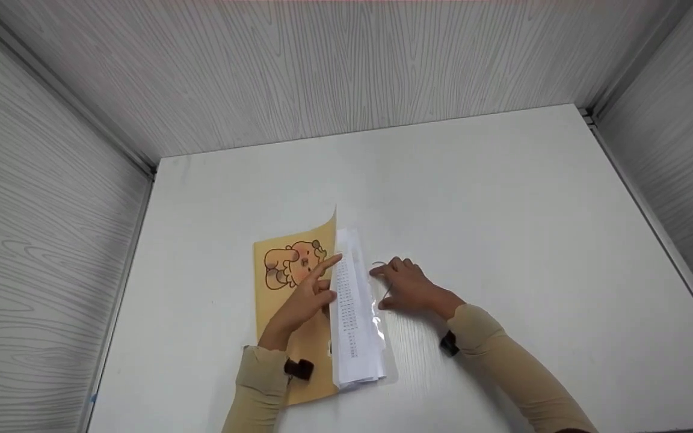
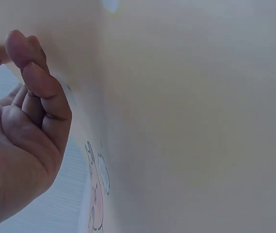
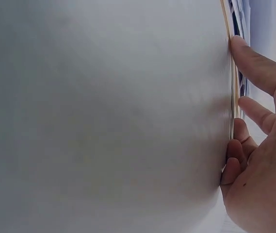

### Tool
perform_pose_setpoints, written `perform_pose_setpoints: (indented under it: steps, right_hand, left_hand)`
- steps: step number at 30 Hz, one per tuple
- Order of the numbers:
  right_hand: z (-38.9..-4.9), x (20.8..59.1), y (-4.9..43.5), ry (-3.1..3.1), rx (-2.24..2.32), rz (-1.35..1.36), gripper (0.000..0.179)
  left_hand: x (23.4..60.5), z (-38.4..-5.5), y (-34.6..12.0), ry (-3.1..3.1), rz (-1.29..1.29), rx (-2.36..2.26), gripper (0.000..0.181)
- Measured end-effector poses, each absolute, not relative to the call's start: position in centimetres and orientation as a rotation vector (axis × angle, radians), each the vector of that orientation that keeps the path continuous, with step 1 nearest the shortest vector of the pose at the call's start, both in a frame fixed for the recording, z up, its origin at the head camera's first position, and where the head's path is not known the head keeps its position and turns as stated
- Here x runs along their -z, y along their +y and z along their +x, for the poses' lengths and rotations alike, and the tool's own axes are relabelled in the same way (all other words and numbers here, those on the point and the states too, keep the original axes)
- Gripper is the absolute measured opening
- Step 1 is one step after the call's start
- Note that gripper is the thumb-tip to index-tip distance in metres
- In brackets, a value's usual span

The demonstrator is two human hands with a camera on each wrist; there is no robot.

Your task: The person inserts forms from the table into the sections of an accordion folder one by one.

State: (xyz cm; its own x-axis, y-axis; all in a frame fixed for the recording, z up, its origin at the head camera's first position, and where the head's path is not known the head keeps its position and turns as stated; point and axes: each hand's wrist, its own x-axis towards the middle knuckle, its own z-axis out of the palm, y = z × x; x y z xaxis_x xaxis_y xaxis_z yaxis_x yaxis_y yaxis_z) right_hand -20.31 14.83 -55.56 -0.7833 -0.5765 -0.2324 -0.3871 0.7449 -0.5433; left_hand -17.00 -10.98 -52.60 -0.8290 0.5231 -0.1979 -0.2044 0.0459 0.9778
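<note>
A yellow folder (image 1: 271, 361) with a cartoon bear on its cover lies on the white table, the cover's right side lifted. Under it show printed white sheets (image 1: 364, 337) and a clear plastic sleeve (image 1: 388, 367). My left hand (image 1: 298, 304) holds the raised cover edge, index finger extended along it. In the left wrist view the left hand (image 2: 26, 126) has bent fingers beside the tan cover (image 2: 186, 97). My right hand (image 1: 409, 285) touches the sleeve's right edge, thumb and index finger spread. Close up, the right hand (image 3: 264, 141) has its fingertips along the stacked edges.
The white table (image 1: 503, 210) extends around the folder on every side. Grey wood-grain panels (image 1: 346, 72) wall it in at the back, left and right. Both wrists carry a small black device (image 1: 299, 368) at the tan sleeve cuffs.
</note>
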Motion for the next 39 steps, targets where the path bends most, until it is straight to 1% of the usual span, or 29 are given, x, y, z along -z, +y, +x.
perform_pose_setpoints:
  steps: [7, 13, 25, 30, 33, 37, 39]
  right_hand:
    - [-20.5, 55.8, 14.8, 2.569, 0.635, -0.733, 0.068]
    - [-20.6, 55.7, 14.9, 2.567, 0.668, -0.742, 0.067]
    - [-20.8, 56.0, 15.1, 2.559, 0.659, -0.769, 0.067]
    - [-21.0, 56.0, 15.1, 2.574, 0.638, -0.771, 0.068]
    - [-21.1, 56.0, 15.1, 2.571, 0.627, -0.761, 0.068]
    - [-21.1, 56.0, 15.1, 2.566, 0.635, -0.743, 0.068]
    - [-21.1, 56.0, 15.2, 2.569, 0.644, -0.741, 0.068]
  left_hand:
    - [54.3, -17.4, -8.8, 1.897, 0.206, -1.684, 0.070]
    - [55.2, -17.9, -7.7, 1.982, 0.223, -1.578, 0.068]
    - [55.5, -18.3, -5.8, 2.127, 0.177, -1.338, 0.059]
    - [55.0, -18.4, -5.9, 2.037, 0.194, -1.401, 0.063]
    - [54.5, -18.3, -6.5, 1.997, 0.222, -1.450, 0.061]
    - [53.5, -18.2, -7.6, 2.092, 0.218, -1.468, 0.058]
    - [53.2, -18.1, -8.2, 2.233, 0.195, -1.402, 0.057]
